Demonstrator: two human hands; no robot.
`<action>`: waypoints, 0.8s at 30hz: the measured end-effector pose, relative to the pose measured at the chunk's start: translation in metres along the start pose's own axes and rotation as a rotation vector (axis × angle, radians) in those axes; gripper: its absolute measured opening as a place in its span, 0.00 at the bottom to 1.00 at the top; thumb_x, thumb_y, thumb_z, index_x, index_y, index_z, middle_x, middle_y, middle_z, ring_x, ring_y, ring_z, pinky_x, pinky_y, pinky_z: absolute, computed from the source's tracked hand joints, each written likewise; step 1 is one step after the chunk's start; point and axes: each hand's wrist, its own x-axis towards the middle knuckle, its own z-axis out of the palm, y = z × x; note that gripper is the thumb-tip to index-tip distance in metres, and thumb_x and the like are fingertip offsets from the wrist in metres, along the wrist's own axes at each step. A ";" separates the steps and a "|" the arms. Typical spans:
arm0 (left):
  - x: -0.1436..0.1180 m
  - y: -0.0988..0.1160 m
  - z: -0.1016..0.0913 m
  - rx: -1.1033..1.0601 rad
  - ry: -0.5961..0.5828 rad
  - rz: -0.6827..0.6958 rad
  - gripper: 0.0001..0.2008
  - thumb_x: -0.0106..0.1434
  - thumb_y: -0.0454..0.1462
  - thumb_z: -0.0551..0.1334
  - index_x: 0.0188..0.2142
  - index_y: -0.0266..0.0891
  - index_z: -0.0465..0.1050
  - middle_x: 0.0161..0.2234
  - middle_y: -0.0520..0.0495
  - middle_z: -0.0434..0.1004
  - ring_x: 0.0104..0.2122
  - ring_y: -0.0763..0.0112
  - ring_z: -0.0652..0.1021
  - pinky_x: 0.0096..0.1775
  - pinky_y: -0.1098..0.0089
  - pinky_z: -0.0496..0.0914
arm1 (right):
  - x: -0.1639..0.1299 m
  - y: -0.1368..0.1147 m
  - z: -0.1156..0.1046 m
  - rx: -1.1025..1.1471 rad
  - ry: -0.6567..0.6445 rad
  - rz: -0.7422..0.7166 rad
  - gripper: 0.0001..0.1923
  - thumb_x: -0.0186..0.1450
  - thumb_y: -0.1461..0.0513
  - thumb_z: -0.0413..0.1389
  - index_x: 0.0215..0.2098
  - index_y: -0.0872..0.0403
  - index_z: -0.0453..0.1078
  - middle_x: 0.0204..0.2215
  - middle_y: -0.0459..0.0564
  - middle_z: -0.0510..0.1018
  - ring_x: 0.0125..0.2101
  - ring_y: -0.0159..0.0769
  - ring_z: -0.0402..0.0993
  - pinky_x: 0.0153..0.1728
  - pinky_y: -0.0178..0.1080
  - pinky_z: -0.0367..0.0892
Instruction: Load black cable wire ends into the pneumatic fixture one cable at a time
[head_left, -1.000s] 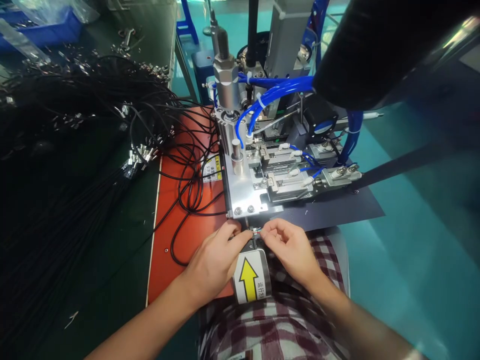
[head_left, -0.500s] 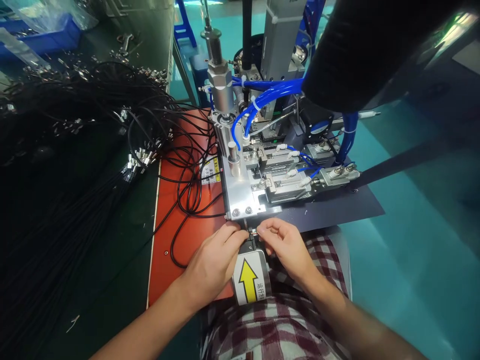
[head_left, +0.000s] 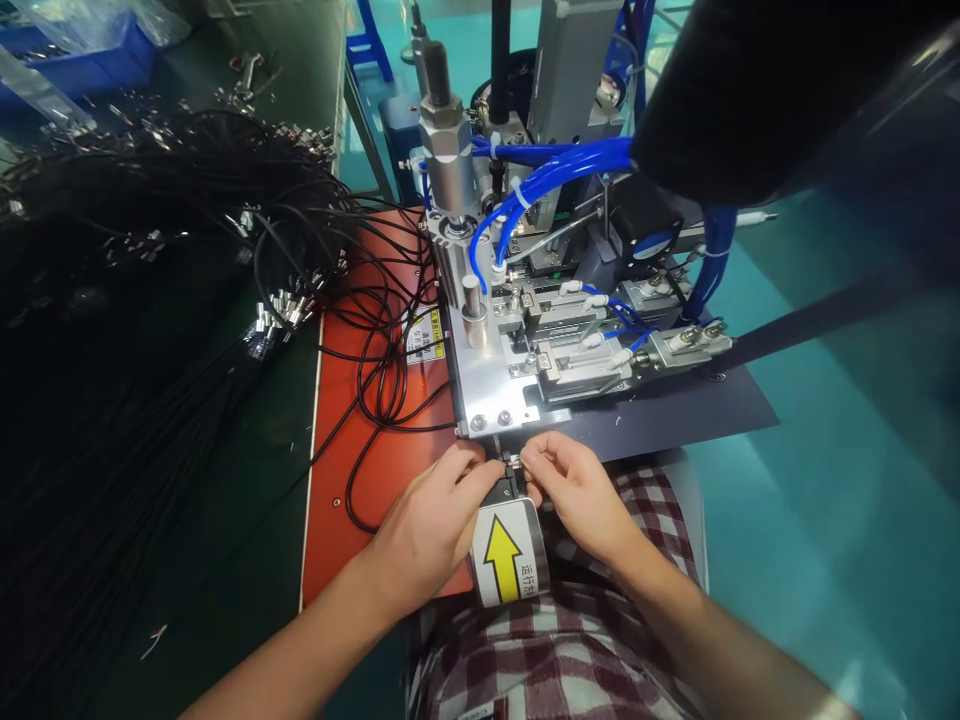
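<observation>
Just in front of the machine's metal plate (head_left: 487, 385), my two hands meet over a narrow dark track. My left hand (head_left: 439, 505) is closed, thumb and forefinger pinching what looks like the end of a black cable, mostly hidden by the fingers. From its fingertips a small light-coloured cable tip (head_left: 514, 461) sticks out to the right. My right hand (head_left: 574, 490) is closed too, its thumb and forefinger pinched on that tip. Beneath the hands lies a white label with a yellow arrow (head_left: 502, 555) pointing at the machine.
Black cables (head_left: 386, 390) loop over the orange base plate (head_left: 337, 540) on the left. A large heap of cables with metal ends (head_left: 281, 312) covers the dark table. Small cylinders (head_left: 592, 320) with blue air hoses (head_left: 570, 165) stand behind my right hand. A blue bin (head_left: 90, 65) sits far left.
The view has shifted slightly, so the machine appears a little farther right. Both hands stay at the track, in nearly the same pinching pose around the cable tip.
</observation>
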 end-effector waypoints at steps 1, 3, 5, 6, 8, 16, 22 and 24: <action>0.000 0.000 0.000 -0.002 0.001 0.000 0.14 0.65 0.28 0.50 0.48 0.37 0.68 0.37 0.44 0.68 0.34 0.68 0.74 0.35 0.70 0.71 | 0.000 -0.002 0.000 -0.007 0.002 0.002 0.14 0.66 0.53 0.52 0.28 0.53 0.63 0.17 0.40 0.69 0.21 0.32 0.65 0.26 0.36 0.61; 0.000 0.000 0.000 -0.001 0.002 0.001 0.14 0.65 0.28 0.50 0.47 0.37 0.68 0.37 0.44 0.68 0.34 0.68 0.74 0.35 0.70 0.72 | 0.000 -0.005 -0.001 -0.010 0.004 0.004 0.14 0.66 0.53 0.53 0.28 0.53 0.63 0.17 0.40 0.69 0.21 0.32 0.65 0.26 0.36 0.61; 0.000 0.002 -0.001 0.018 -0.004 0.006 0.14 0.65 0.29 0.50 0.47 0.36 0.68 0.37 0.44 0.68 0.34 0.68 0.74 0.34 0.70 0.72 | 0.001 -0.007 0.000 0.020 0.001 0.016 0.14 0.65 0.53 0.54 0.27 0.53 0.64 0.16 0.40 0.69 0.20 0.31 0.64 0.26 0.35 0.60; 0.000 0.003 -0.002 0.038 -0.011 0.006 0.13 0.65 0.29 0.50 0.46 0.35 0.69 0.37 0.43 0.68 0.33 0.67 0.74 0.34 0.70 0.72 | 0.001 -0.008 0.000 0.056 -0.011 0.034 0.14 0.64 0.53 0.54 0.26 0.53 0.64 0.16 0.40 0.69 0.20 0.31 0.64 0.26 0.35 0.60; 0.000 0.006 -0.004 0.096 -0.024 -0.007 0.13 0.65 0.28 0.50 0.45 0.35 0.69 0.37 0.43 0.69 0.34 0.66 0.73 0.33 0.70 0.72 | 0.003 -0.007 0.000 0.146 -0.050 0.084 0.15 0.62 0.52 0.56 0.25 0.53 0.64 0.15 0.40 0.68 0.19 0.30 0.63 0.25 0.34 0.59; -0.002 0.016 -0.007 0.368 -0.029 -0.035 0.17 0.61 0.27 0.52 0.47 0.37 0.70 0.35 0.42 0.68 0.33 0.60 0.70 0.30 0.63 0.69 | 0.001 -0.005 0.002 0.182 -0.063 0.096 0.18 0.61 0.49 0.57 0.25 0.54 0.63 0.18 0.40 0.66 0.19 0.29 0.62 0.24 0.34 0.58; -0.008 0.025 0.000 0.305 -0.171 -0.178 0.23 0.60 0.26 0.51 0.55 0.37 0.63 0.40 0.42 0.69 0.36 0.62 0.70 0.36 0.64 0.72 | -0.003 0.003 0.008 0.109 0.019 -0.020 0.16 0.65 0.50 0.53 0.27 0.52 0.61 0.17 0.38 0.62 0.19 0.29 0.59 0.23 0.34 0.56; -0.009 0.026 0.002 0.252 -0.136 -0.165 0.22 0.61 0.26 0.49 0.54 0.35 0.63 0.41 0.41 0.69 0.38 0.61 0.71 0.38 0.62 0.73 | -0.003 0.005 0.008 0.046 0.020 -0.052 0.15 0.66 0.51 0.52 0.28 0.52 0.61 0.17 0.38 0.62 0.19 0.29 0.59 0.23 0.34 0.56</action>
